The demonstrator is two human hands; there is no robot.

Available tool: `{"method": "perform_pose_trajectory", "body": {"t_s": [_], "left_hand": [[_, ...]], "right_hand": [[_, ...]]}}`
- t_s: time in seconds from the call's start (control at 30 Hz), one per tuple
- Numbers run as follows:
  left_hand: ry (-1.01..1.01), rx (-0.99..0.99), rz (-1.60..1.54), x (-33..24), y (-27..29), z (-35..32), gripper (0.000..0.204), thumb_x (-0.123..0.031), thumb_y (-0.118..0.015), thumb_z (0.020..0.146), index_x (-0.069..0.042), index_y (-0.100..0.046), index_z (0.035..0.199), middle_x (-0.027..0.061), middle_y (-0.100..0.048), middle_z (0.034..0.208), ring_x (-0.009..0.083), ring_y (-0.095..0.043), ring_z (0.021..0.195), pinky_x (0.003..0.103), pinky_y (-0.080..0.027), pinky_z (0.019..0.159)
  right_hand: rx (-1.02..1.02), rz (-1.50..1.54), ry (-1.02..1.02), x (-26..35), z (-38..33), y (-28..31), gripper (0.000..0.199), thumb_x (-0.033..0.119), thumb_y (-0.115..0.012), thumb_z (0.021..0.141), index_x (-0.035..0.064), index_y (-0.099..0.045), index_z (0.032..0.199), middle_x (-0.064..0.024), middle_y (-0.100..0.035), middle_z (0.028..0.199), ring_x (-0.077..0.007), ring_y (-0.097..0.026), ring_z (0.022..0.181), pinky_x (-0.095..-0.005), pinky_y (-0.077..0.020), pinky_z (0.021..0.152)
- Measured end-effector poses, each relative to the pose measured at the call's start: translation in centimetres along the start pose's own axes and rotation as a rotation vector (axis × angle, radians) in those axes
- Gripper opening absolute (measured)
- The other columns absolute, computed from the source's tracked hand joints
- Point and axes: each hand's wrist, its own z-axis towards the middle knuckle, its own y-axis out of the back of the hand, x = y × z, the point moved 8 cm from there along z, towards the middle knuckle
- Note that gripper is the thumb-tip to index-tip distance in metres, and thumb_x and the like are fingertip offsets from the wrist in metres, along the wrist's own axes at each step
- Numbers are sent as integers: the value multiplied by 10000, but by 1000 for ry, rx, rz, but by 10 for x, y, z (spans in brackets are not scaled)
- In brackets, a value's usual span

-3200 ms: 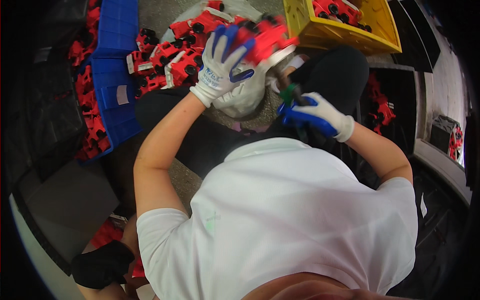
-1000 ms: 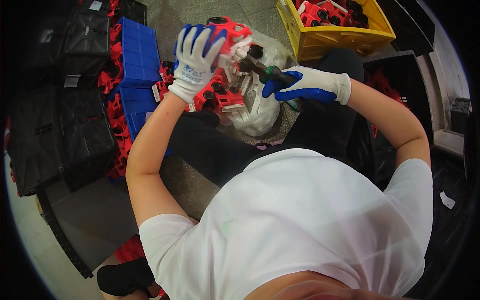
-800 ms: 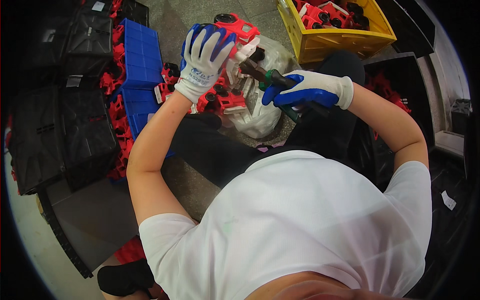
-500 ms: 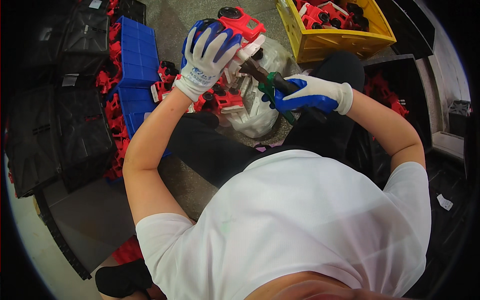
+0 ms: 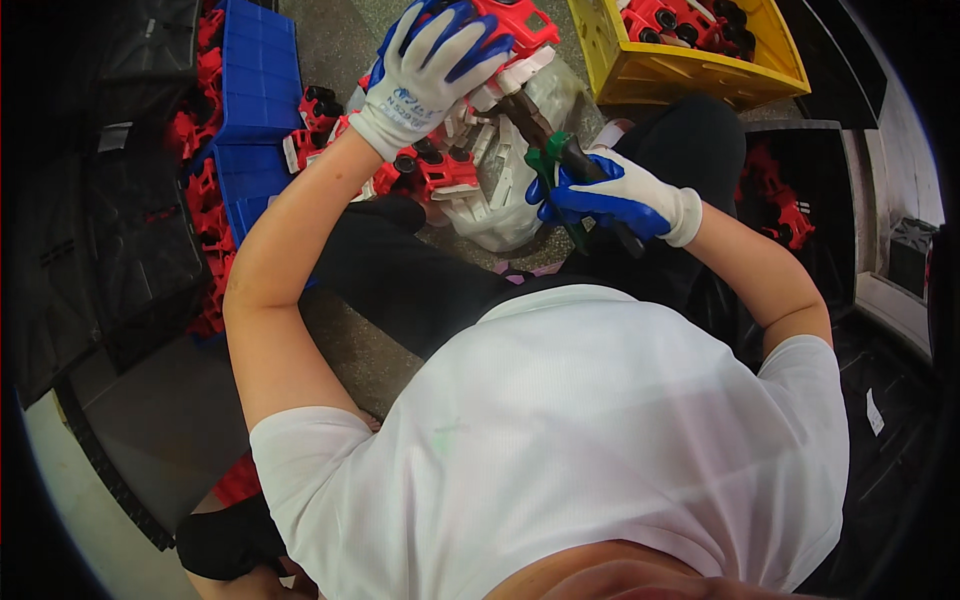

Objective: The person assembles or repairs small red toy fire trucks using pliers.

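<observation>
My left hand (image 5: pixel 430 80), in a white glove with a blue coating, is wrapped round a red toy truck (image 5: pixel 528 25) with a white part along its underside. Its upper part runs out of the picture at the top edge. In my right hand (image 5: pixel 640 200), gloved alike, are pliers-like hand cutters (image 5: pixel 556 150) with green and black handles. Their dark jaws reach up to the truck's white part; whether they bite on it I cannot tell. Beneath, a clear plastic bag (image 5: pixel 507 232) holds white plastic pieces, with several red toy trucks (image 5: pixel 445 172) beside it.
A yellow bin (image 5: pixel 700 75) with red toy trucks stands at the far right. Blue bins (image 5: pixel 260 75) and stacked black crates (image 5: pixel 110 260) line the left, with red toys between them. At the right, a black crate (image 5: pixel 830 170) holds red toy pieces.
The whole view has shifted, so the truck and my left hand sit higher in the picture. The cutters' handles look spread a little wider, with the jaws still at the truck's white part.
</observation>
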Motion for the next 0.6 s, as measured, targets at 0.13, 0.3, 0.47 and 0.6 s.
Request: {"method": "perform_pose_trajectory", "body": {"t_s": [0.13, 0.3, 0.47, 0.6], "left_hand": [[144, 80, 120, 34, -2, 30, 411, -226, -669, 763, -77, -606, 1140, 176, -516, 1286, 390, -478, 1196, 519, -399, 988], [523, 250, 65, 114, -70, -81, 706, -313, -727, 709, -206, -457, 1353, 128, -365, 1399, 380, -322, 1309, 525, -332, 1041], [603, 971, -265, 101, -213, -227, 790, -326, -759, 675, -177, -403, 1364, 119, -404, 1373, 384, -339, 1309, 530, -303, 1056], [538, 1221, -451, 64, -292, -271, 839, -287, -753, 644, -161, -383, 1386, 113, -386, 1407, 367, -323, 1333, 517, -299, 1075]], "right_hand": [[-259, 159, 92, 4, 9, 34, 304, 182, -567, 930, -8, -566, 1167, -67, -648, 1034, -137, -624, 890, -267, -501, 783], [-545, -35, 357, 54, -1, 150, 350, 271, -573, 929, 34, -566, 1185, -95, -648, 1047, -214, -643, 927, -326, -521, 821], [-489, 225, 500, 53, -10, 228, 379, 234, -438, 993, 35, -466, 1314, -121, -508, 1320, -278, -535, 1186, -413, -446, 1013], [-450, 340, 344, 57, 15, 194, 409, 215, -432, 993, -10, -437, 1334, -119, -490, 1343, -251, -508, 1214, -368, -407, 1034]]}}
